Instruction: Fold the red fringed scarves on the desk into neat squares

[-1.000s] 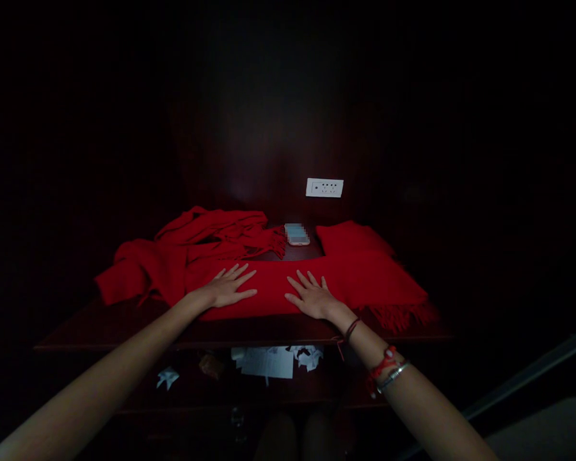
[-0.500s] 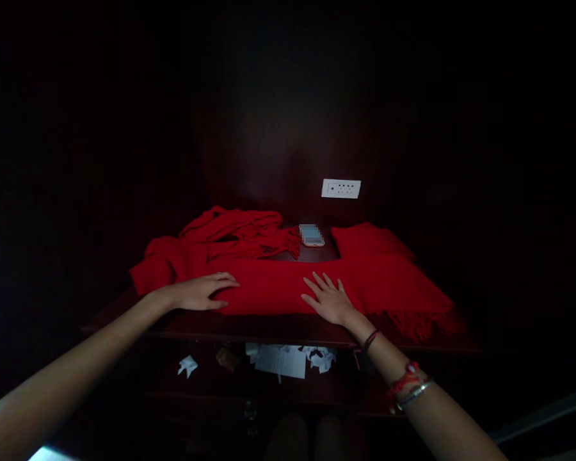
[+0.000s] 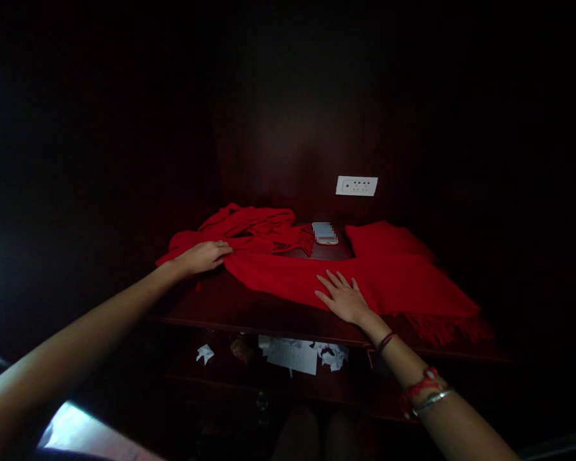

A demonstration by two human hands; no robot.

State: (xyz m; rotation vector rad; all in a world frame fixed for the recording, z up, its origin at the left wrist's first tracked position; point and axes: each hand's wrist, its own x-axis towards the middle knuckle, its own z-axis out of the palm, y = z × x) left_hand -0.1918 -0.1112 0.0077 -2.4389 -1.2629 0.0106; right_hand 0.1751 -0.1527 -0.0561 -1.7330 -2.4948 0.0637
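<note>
A red fringed scarf stretches across a dark wooden desk. My left hand is closed on its left part, the fingers gripping the cloth, which is drawn into a narrow gather there. My right hand lies flat on the scarf with its fingers spread. Under and beyond my right hand the cloth is laid in flat, wide layers, with a fringe hanging at the desk's front edge. Behind my left hand, red cloth lies loosely bunched; whether it is all one piece I cannot tell.
A phone lies at the back of the desk, between the bunched cloth and the flat layers. A white socket plate is on the wall. On the shelf below are printed paper and crumpled white scraps. The surroundings are very dark.
My left hand has moved from lying on the scarf to gripping it, and the cloth's left part has shifted back from the desk's front edge. My right hand stays flat. The view has turned slightly left.
</note>
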